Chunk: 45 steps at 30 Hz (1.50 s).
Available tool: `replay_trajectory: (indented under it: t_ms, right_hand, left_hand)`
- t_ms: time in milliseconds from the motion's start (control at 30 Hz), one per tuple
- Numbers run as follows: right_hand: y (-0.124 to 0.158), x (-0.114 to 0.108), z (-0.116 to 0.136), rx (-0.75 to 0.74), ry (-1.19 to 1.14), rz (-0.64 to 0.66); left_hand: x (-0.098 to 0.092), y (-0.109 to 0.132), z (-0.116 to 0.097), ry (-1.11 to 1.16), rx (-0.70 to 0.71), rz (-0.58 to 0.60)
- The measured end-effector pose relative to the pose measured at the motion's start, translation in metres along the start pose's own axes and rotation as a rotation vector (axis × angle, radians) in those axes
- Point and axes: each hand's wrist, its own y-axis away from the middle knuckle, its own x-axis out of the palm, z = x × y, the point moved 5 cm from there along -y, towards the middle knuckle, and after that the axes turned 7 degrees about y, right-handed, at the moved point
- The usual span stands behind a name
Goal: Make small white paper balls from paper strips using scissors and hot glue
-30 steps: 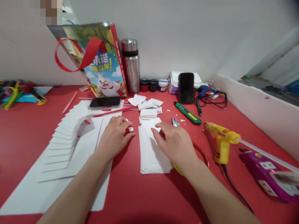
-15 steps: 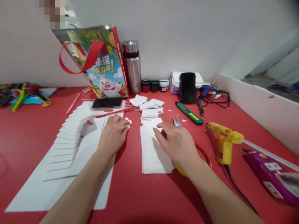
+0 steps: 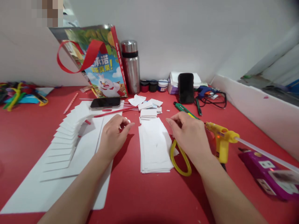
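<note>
My left hand [image 3: 114, 132] hovers over the right side of a large white sheet [image 3: 25, 193]. Its fingers are loosely curled, with the thumb stretched apart. Small white pieces [image 3: 128, 120] show just behind its fingertips, partly hidden. To the right, my right hand [image 3: 190, 132] is raised with bent fingers, thumb and index tips close but seemingly apart, and nothing visible between them. Beneath it lie scissors with a yellow handle loop [image 3: 181, 169]; their blades are covered by the hand. Between both hands is a stack of white paper strips [image 3: 155, 149].
A fanned, stepped row of white cards [image 3: 63, 143] stands on the large sheet. Behind are a phone [image 3: 105, 102], cut white pieces [image 3: 149, 113] and a steel flask [image 3: 130, 68]. At right are a green cutter [image 3: 183, 109], a yellow glue gun [image 3: 221, 140] and a purple device [image 3: 268, 177].
My right hand has lifted off the paper stack and moved right, over the scissors and part of the cutter. My left thumb has spread out from the small white pieces.
</note>
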Motion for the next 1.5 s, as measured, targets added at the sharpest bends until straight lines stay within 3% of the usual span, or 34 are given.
replay_trajectory:
  t_ms: [67, 200, 433, 567, 933, 1033, 1200, 1267, 1333, 1433, 1500]
  right_hand:
    - [-0.002, 0.0, -0.004, 0.011, -0.04, 0.034]
    - [0.002, 0.012, 0.004, -0.039, -0.164, 0.225]
    - [0.0, 0.014, 0.005, -0.014, 0.002, 0.259]
    - [0.001, 0.018, 0.004, -0.009, -0.015, 0.326]
    - [0.0, 0.036, -0.006, 0.05, 0.078, 0.351]
    - [0.0, 0.042, -0.009, 0.055, 0.09, 0.375]
    - [-0.002, 0.046, -0.01, 0.038, -0.002, 0.318]
    - [-0.003, 0.045, -0.011, 0.034, -0.028, 0.298]
    - [-0.005, 0.041, -0.012, 0.029, -0.074, 0.256]
    - [-0.008, 0.031, -0.013, 0.01, -0.229, 0.107]
    - [-0.008, 0.021, -0.014, 0.016, -0.338, -0.031]
  left_hand:
    - [0.001, 0.003, -0.006, 0.083, -0.016, 0.014]
    - [0.01, 0.009, -0.015, 0.167, -0.028, 0.122]
    - [0.039, 0.026, -0.042, 0.275, 0.275, 0.428]
    - [0.052, 0.031, -0.049, 0.188, 0.3, 0.553]
    - [0.066, 0.033, -0.046, 0.131, 0.347, 0.548]
    - [0.062, 0.03, -0.042, 0.139, 0.269, 0.513]
    - [0.045, 0.022, -0.035, 0.441, -0.07, 0.349]
    - [0.044, 0.024, -0.041, 0.577, -0.123, 0.392]
    - [0.044, 0.029, -0.053, 0.635, -0.069, 0.463]
    - [0.052, 0.044, -0.078, 0.658, 0.179, 0.711]
    - [0.055, 0.051, -0.088, 0.64, 0.287, 0.753]
